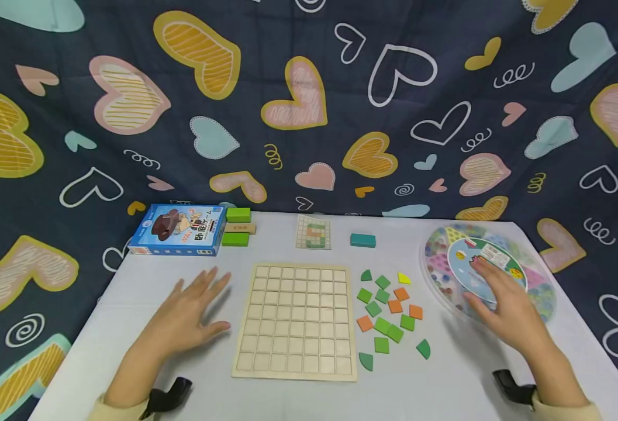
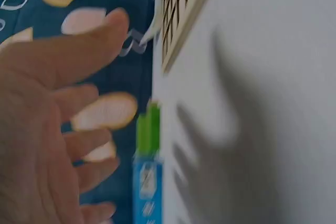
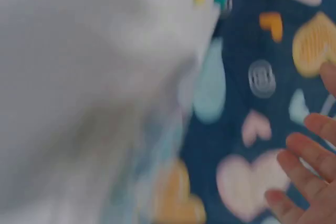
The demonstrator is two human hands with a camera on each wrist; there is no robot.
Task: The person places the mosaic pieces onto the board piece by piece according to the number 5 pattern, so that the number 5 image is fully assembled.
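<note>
My left hand hovers over the table to the left of a wooden grid board, fingers spread and holding nothing. In the left wrist view, that hand casts a shadow onto the tabletop. The right hand, fingers extended, is over a round clear container with a printed label, overlapping it in the head view. Nothing is gripped by the right hand in its blurred wrist view. Between board and container lie loose flat tiles: green squares, orange squares, dark green quarter-rounds and a yellow piece.
At the back left is a blue box, beside green blocks and a wooden block. A small grid-pattern card and a teal block lie behind the board. A heart-print cloth hangs along the table's far edge.
</note>
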